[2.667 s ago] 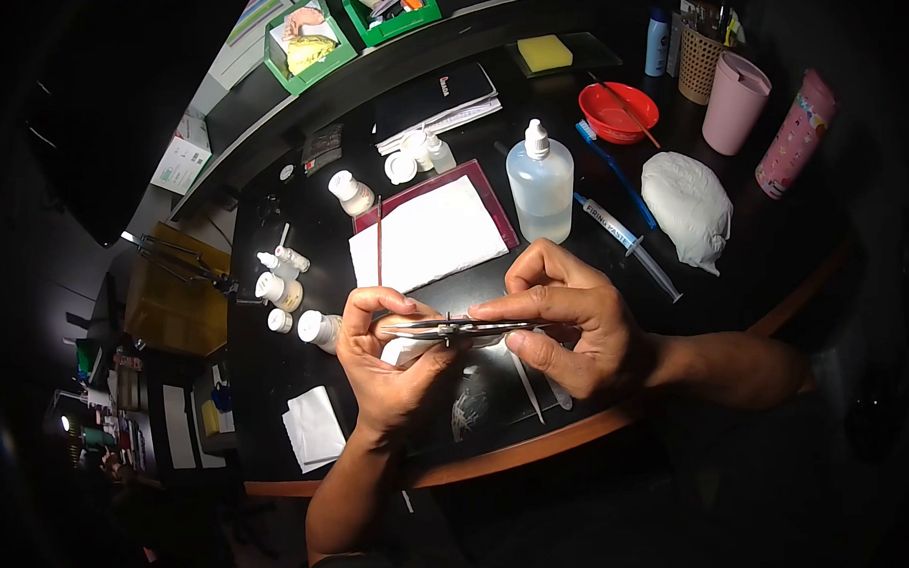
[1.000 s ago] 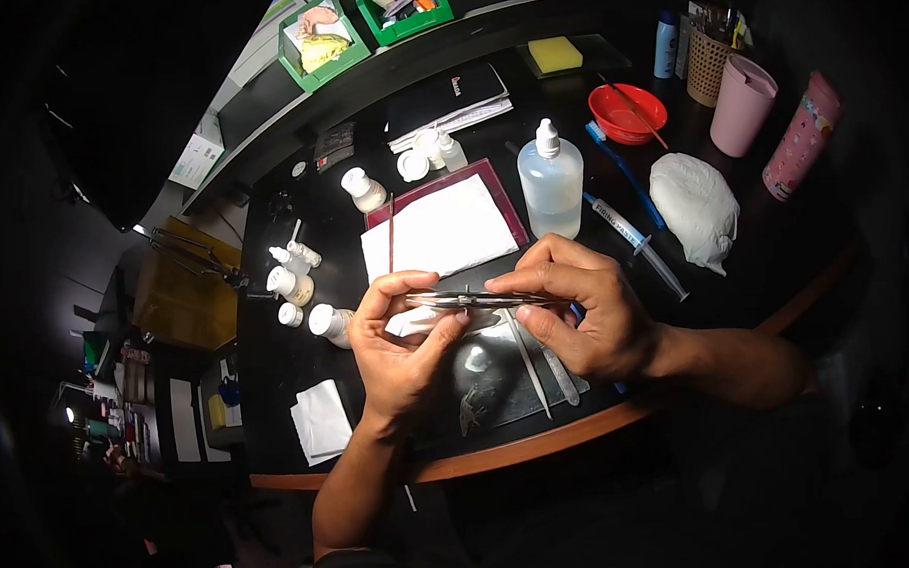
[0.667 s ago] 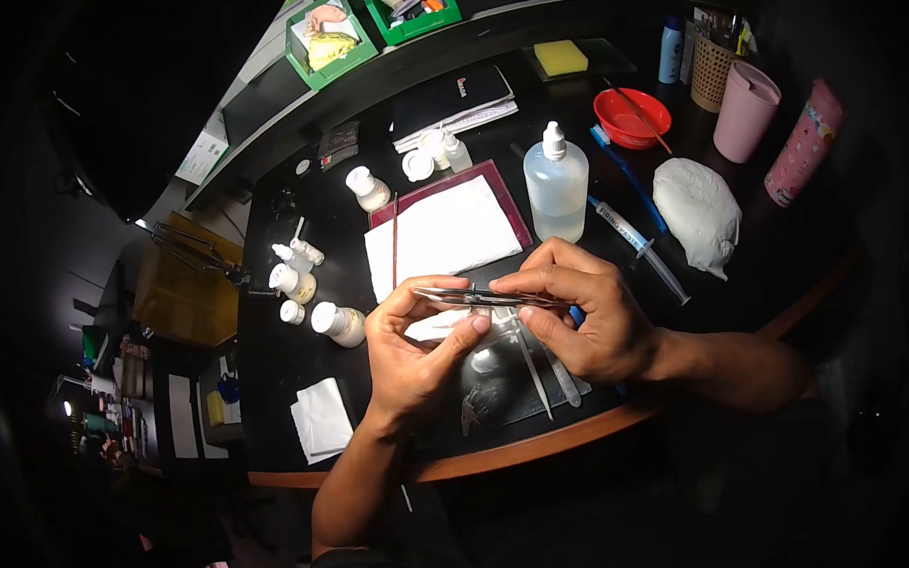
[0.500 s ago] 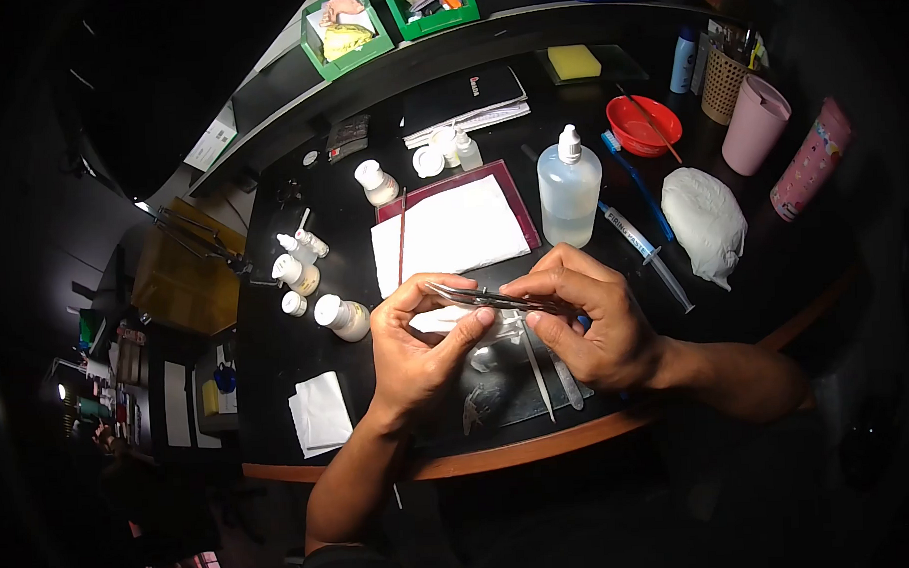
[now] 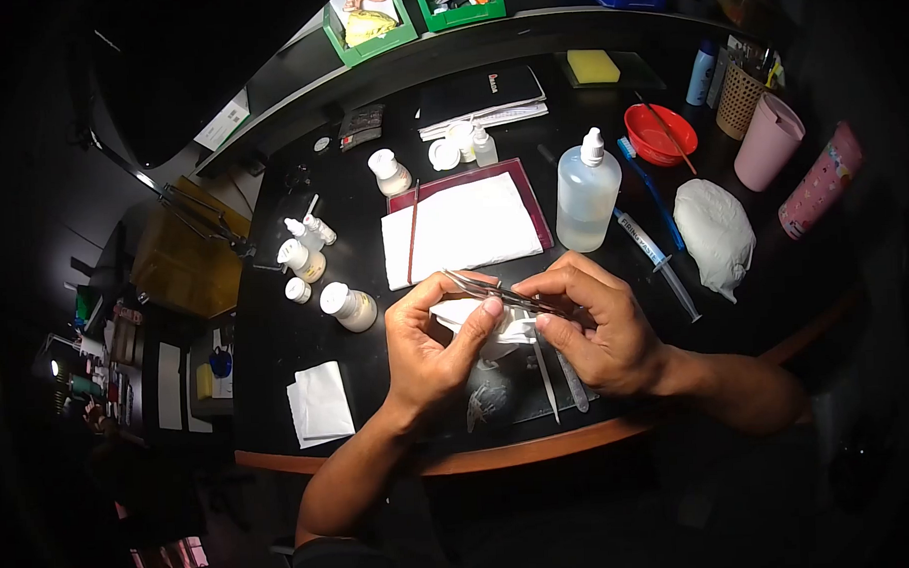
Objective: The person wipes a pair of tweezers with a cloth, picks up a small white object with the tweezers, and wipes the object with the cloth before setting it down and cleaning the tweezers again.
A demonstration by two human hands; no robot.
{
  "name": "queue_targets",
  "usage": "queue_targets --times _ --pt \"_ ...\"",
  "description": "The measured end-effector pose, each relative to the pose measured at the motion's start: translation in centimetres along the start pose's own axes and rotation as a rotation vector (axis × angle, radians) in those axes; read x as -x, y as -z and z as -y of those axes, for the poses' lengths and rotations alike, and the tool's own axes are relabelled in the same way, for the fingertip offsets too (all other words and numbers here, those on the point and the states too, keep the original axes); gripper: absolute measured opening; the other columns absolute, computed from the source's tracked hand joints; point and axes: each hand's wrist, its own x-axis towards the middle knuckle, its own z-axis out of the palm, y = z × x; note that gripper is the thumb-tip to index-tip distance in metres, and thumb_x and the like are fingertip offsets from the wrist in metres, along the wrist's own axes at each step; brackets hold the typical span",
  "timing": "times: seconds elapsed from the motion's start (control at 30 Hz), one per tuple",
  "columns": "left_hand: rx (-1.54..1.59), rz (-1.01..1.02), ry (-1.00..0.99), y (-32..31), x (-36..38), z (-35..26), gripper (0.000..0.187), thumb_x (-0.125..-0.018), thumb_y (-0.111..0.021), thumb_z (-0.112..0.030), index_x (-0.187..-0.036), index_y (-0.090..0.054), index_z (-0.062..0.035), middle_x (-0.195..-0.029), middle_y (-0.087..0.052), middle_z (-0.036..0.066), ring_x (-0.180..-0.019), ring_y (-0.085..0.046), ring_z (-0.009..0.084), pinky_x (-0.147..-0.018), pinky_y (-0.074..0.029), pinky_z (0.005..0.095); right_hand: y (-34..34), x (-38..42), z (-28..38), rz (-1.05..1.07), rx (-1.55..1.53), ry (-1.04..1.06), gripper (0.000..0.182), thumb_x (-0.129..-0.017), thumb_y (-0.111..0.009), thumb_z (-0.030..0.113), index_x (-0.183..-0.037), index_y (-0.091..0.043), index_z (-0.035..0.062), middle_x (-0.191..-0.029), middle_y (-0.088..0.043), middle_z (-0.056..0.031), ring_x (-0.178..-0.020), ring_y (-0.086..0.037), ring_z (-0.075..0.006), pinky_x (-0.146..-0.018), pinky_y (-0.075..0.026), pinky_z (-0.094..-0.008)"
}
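Close together over the desk's front part, my two hands meet at a dark metal tool that looks like tweezers [image 5: 516, 299], its thin prongs pointing left. My right hand [image 5: 611, 329] is closed on its right end with thumb and fingers. A folded white tissue [image 5: 459, 314] lies under the tool in my left hand [image 5: 426, 340], whose thumb and fingers pinch tissue and tool together. Anything small between the prongs is too fine to make out. Below the hands are a thin white stick [image 5: 547, 389] and a flat spatula-like tool [image 5: 575, 385], on a glass slab [image 5: 524, 410].
A large clear bottle [image 5: 586, 204] stands beyond my right hand, with a labelled syringe [image 5: 656, 267] and a white wrapped lump [image 5: 715, 237] to its right. Behind are a paper-covered tray [image 5: 463, 229] and a red bowl [image 5: 660, 137]. Several small bottles [image 5: 349, 306] stand left.
The view has shifted slightly, so most desk items sit a little further right. My hands keep their hold; the tool is tilted more, its left tips higher, and more tissue shows under it.
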Motion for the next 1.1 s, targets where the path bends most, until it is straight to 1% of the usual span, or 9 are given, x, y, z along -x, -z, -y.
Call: queue_targets --times 0.07,0.17,0.37,0.47,0.57,0.67,0.83,0.93,1.1 --pt "-0.062 0.001 -0.072 -0.17 0.0 -0.09 0.017 -0.087 -0.075 -0.009 -0.096 -0.069 0.0032 -0.093 -0.071 0.009 -0.084 -0.064 0.0105 -0.076 -0.05 0.0248 -0.02 -0.01 0.06 0.011 0.003 0.0 0.027 -0.087 -0.061 -0.002 -0.114 -0.063 -0.0015 -0.093 -0.056 -0.0108 -0.078 -0.059 -0.0152 -0.066 -0.049 -0.0281" --pt "-0.074 0.007 0.051 -0.06 0.18 -0.44 0.015 -0.089 -0.072 -0.01 -0.096 -0.068 0.0036 -0.095 -0.071 0.009 -0.084 -0.063 0.0099 -0.075 -0.05 0.0245 -0.27 -0.01 -0.09 0.012 0.001 0.018 0.027 -0.088 -0.06 -0.002 -0.114 -0.063 -0.0018 -0.093 -0.057 -0.0102 -0.076 -0.058 -0.014 -0.064 -0.048 -0.0268" --pt "0.073 -0.015 0.035 0.11 0.21 0.3 0.012 -0.092 -0.067 -0.005 -0.099 -0.067 0.0047 -0.095 -0.068 0.008 -0.084 -0.06 0.0073 -0.073 -0.048 0.021 -0.22 0.0 -0.24 0.027 0.007 0.021 0.027 -0.089 -0.06 -0.002 -0.115 -0.062 -0.0026 -0.094 -0.057 -0.0094 -0.073 -0.057 -0.0115 -0.059 -0.046 -0.0251" --pt "-0.005 -0.013 0.012 0.12 0.21 0.34 0.014 -0.092 -0.067 -0.007 -0.099 -0.067 0.0051 -0.094 -0.068 0.008 -0.083 -0.06 0.007 -0.071 -0.047 0.0206 -0.2 -0.01 -0.2 0.044 -0.001 0.008 0.027 -0.089 -0.059 -0.002 -0.116 -0.061 -0.0028 -0.094 -0.057 -0.0095 -0.073 -0.057 -0.0111 -0.058 -0.046 -0.0252" --pt "-0.017 -0.014 -0.041 -0.07 0.08 0.46 0.012 -0.091 -0.069 -0.008 -0.091 -0.067 0.0041 -0.095 -0.07 0.012 -0.083 -0.063 0.01 -0.073 -0.05 0.0238 -0.45 0.05 -0.16 0.031 -0.023 0.011 0.026 -0.089 -0.059 -0.003 -0.116 -0.061 -0.0031 -0.094 -0.057 -0.0095 -0.072 -0.057 -0.0111 -0.058 -0.046 -0.0251" --pt "-0.055 -0.005 -0.028 -0.37 0.22 -0.38 0.014 -0.089 -0.071 -0.008 -0.094 -0.067 0.0047 -0.094 -0.07 0.012 -0.081 -0.063 0.0093 -0.071 -0.049 0.0227 -0.53 0.03 0.06 0.03 -0.034 0.014 0.026 -0.09 -0.058 -0.003 -0.116 -0.061 -0.0035 -0.094 -0.057 -0.0096 -0.071 -0.057 -0.0111 -0.058 -0.046 -0.0252" --pt "-0.003 -0.015 0.046 -0.2 0.31 -0.26 0.02 -0.088 -0.073 -0.007 -0.103 -0.067 0.0046 -0.086 -0.069 0.007 -0.075 -0.062 0.0071 -0.067 -0.048 0.0205 -0.6 0.07 -0.07 0.043 -0.06 -0.008 0.026 -0.09 -0.058 -0.003 -0.116 -0.059 -0.0038 -0.095 -0.057 -0.0099 -0.072 -0.058 -0.0104 -0.058 -0.047 -0.0252" --pt "-0.081 0.002 0.037 -0.19 0.24 -0.21 0.025 -0.087 -0.075 -0.007 -0.108 -0.067 0.0041 -0.083 -0.068 0.004 -0.076 -0.062 0.0064 -0.069 -0.047 0.0197 -0.5 0.23 -0.24 0.09 -0.081 -0.063 0.026 -0.091 -0.057 -0.003 -0.117 -0.057 -0.0036 -0.097 -0.058 -0.0098 -0.078 -0.059 -0.0099 -0.064 -0.048 -0.0255" --pt "-0.114 0.057 0.005 -0.25 0.1 -0.25 0.034 -0.086 -0.076 -0.007 -0.116 -0.065 0.0038 -0.085 -0.067 0.003 -0.083 -0.062 0.0076 -0.074 -0.048 0.0203 -0.88 0.44 -0.19 0.072 -0.457 -0.257 0.023 -0.094 -0.055 0.001 -0.117 -0.053 -0.0018 -0.103 -0.059 -0.0087 -0.089 -0.059 -0.0101 -0.079 -0.048 -0.027"
